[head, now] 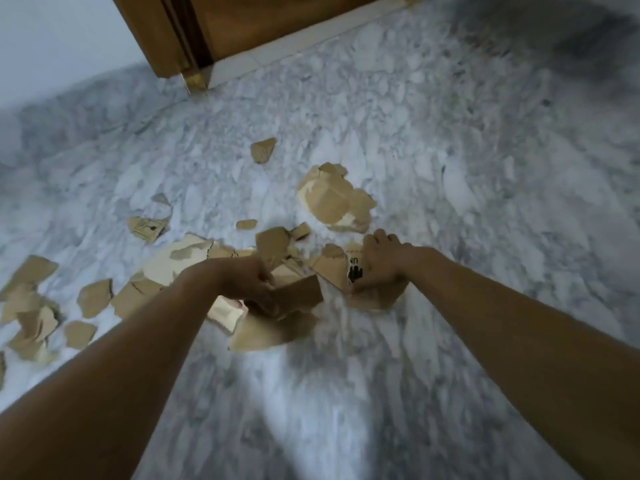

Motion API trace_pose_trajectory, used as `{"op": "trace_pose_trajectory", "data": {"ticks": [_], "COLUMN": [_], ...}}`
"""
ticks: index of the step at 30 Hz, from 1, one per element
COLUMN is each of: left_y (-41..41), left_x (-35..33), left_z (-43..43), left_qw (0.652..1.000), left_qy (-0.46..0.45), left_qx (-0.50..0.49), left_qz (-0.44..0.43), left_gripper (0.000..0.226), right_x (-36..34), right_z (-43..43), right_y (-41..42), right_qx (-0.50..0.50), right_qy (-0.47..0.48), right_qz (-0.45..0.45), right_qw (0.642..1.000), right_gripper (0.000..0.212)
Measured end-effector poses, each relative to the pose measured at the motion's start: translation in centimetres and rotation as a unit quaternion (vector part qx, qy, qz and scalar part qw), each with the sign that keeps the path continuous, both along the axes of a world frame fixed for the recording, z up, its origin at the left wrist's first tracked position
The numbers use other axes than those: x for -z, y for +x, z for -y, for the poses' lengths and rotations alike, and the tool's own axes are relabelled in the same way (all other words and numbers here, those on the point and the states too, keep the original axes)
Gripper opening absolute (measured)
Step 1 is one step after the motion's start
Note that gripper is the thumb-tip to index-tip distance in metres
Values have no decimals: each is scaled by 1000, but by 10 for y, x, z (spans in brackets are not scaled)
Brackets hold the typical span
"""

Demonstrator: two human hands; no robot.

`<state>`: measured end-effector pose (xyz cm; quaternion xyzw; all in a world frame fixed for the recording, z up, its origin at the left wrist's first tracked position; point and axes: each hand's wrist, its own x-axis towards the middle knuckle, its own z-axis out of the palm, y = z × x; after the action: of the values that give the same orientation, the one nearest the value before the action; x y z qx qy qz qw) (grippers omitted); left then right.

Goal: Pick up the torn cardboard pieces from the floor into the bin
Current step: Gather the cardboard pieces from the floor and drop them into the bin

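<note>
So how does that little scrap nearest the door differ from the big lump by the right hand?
The little scrap is small and mostly brown; the big lump is far larger, crumpled, with pale torn patches. The scrap lies alone; the lump sits just beyond the right hand. Both are torn cardboard on the floor.

Left hand (249,284): fingertips hidden behind the brown piece (299,293) it grips.
Right hand (381,261): covers part of the printed piece (337,271). Black print mostly hidden, unreadable. Grip or mere press: cannot tell.
Marked scrap (147,228): marks too small to read.
Edge scrap (1,368): cut by left edge.
Door (277,26): cut by top edge.
Floor (588,36): far right smeared by blur.
Left forearm (121,358) and right forearm (519,341): run off the bottom edge.
</note>
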<state>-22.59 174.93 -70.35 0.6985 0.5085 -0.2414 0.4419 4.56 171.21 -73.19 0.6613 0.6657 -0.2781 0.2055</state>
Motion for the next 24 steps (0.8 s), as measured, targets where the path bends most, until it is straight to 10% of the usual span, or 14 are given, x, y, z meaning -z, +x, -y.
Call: {"op": "trace_pose_trajectory", "data": {"ticks": [10,14,24], "left_y": [-25,-17,7], "left_x": [19,44,47], "left_z": [38,43,53], "left_qw": [983,975,974], "left_qy": [137,212,181], "left_qx": [-88,-64,-101], "left_qz": [86,-5,89], "left_gripper": [14,87,52], "right_x": [28,27,38], "right_z": [15,26,57], "right_y": [-46,-44,-15], "right_qx": [20,91,102], "right_qy": [60,61,-35], "right_qz": [30,25,-95], "right_qw": [998,994,990], "right_gripper": [119,121,61]}}
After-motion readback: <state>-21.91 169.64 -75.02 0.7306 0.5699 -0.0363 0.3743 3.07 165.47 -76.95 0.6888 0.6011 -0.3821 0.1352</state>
